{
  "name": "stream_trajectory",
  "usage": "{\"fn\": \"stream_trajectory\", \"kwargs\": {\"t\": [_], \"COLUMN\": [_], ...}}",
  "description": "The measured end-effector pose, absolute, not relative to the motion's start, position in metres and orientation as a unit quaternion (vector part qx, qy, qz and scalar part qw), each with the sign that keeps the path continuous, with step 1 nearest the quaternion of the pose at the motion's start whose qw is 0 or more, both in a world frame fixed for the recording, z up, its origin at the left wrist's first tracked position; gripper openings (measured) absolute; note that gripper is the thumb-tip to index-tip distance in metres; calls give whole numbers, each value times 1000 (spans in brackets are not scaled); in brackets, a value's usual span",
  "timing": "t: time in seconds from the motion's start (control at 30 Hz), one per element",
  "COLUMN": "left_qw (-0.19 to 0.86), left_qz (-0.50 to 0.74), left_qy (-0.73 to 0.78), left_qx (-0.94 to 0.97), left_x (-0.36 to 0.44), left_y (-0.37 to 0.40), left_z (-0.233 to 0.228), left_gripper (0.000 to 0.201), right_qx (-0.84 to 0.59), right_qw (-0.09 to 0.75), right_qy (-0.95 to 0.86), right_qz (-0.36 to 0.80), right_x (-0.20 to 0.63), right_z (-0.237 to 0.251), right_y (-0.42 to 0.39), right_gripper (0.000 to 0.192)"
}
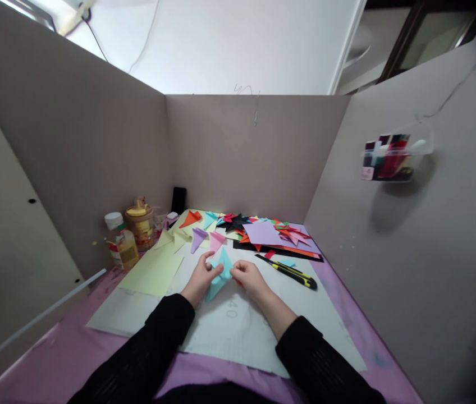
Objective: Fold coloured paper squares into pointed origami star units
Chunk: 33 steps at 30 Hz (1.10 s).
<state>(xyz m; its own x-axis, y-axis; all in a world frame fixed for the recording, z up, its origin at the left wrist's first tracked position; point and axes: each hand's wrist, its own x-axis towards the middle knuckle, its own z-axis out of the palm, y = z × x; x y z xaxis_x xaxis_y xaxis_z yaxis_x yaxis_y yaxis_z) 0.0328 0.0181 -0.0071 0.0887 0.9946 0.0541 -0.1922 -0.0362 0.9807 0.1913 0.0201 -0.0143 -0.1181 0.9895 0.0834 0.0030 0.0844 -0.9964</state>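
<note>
Head view — both hands pinch a folded light-blue paper piece (220, 274) over the white sheet (238, 322).
Left hand (199, 279), right hand (250, 278) grip opposite edges; uneven pull could tear or skew the crease — utility knife (288, 271) lies near.

Grey cardboard partitions (255, 151) wall a pink-covered table (53, 353) beneath a bright white ceiling (229, 45).
</note>
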Motion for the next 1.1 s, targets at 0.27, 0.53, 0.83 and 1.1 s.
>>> {"fn": "stream_trajectory", "kwargs": {"t": [0.27,0.53,0.83,1.1], "left_qw": [512,539,611,587], "left_qz": [527,572,542,426], "left_qy": [453,406,398,416], "left_qx": [506,466,418,548], "left_x": [32,25,15,31], "left_y": [14,23,28,11], "left_z": [-2,-3,-3,-11], "left_gripper": [62,68,72,50], "right_qx": [-432,-419,-437,-468], "right_qw": [481,487,496,560], "right_qy": [-574,-554,-535,-505], "right_qz": [503,529,527,460], "right_x": [185,183,188,195], "right_z": [-16,-15,-12,-18], "right_y": [16,17,17,18], "right_gripper": [19,21,21,32]}}
